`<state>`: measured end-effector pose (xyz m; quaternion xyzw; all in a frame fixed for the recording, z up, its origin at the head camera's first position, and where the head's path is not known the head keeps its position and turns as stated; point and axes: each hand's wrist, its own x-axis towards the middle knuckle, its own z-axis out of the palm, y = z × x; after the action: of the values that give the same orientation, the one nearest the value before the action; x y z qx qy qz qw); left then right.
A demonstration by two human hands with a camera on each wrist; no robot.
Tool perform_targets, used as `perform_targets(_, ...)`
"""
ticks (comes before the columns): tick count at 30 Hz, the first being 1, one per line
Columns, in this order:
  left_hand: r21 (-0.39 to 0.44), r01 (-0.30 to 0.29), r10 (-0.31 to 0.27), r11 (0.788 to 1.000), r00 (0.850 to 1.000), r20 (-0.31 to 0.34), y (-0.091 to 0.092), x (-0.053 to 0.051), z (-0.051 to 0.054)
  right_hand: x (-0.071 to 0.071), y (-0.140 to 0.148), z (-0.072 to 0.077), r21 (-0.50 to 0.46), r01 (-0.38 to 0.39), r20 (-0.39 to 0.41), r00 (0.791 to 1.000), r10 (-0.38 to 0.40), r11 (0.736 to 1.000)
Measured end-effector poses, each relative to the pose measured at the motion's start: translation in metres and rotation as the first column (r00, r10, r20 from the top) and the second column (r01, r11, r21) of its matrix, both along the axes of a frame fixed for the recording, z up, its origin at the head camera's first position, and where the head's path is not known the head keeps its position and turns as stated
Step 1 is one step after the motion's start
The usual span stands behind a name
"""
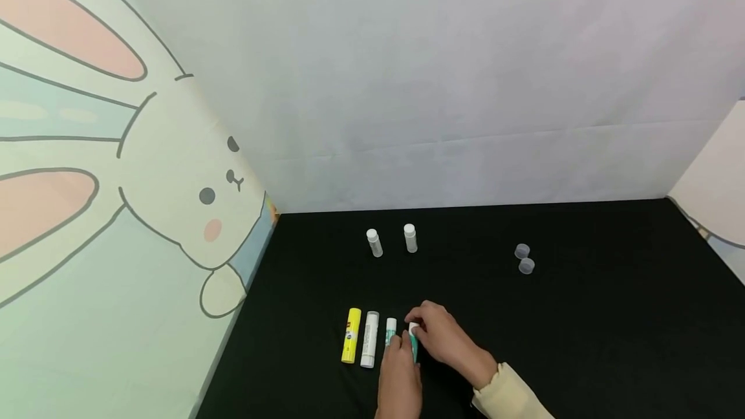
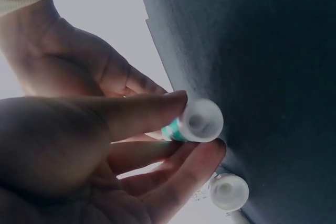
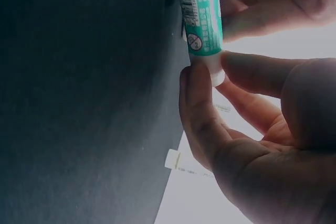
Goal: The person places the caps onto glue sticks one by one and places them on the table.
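Left hand (image 1: 400,377) and right hand (image 1: 445,336) pinch one green-and-white tube (image 3: 206,24). In head view it runs twelve-to-six, right hand at twelve.

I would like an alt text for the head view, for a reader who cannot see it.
A left hand and a right hand hold a green-and-white tube at a black table. To its left are a yellow tube, a white tube and a second green-and-white tube; farther back, two white bottles and two clear cups.
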<state>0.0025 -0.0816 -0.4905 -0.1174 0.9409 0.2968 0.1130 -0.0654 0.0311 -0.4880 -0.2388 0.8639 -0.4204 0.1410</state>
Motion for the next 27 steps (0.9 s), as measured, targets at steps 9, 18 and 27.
perform_targets(9, -0.032, -0.027, 0.029, 0.999, 0.999, 0.037, 0.003, -0.003, -0.002, -0.01, -0.003, -0.033, -0.011, -0.055, 0.008, 0.998, 0.055, 0.998)
perform_targets(18, -0.039, -0.014, 0.015, 0.999, 0.999, 0.036, -0.001, -0.005, -0.003, -0.001, -0.009, -0.013, -0.015, -0.018, -0.029, 0.999, 0.018, 1.0)
perform_targets(27, -0.023, 0.028, -0.028, 0.999, 1.0, -0.003, -0.006, -0.006, -0.005, 0.001, -0.013, -0.011, 0.011, 0.001, -0.043, 0.999, 0.0, 1.0)
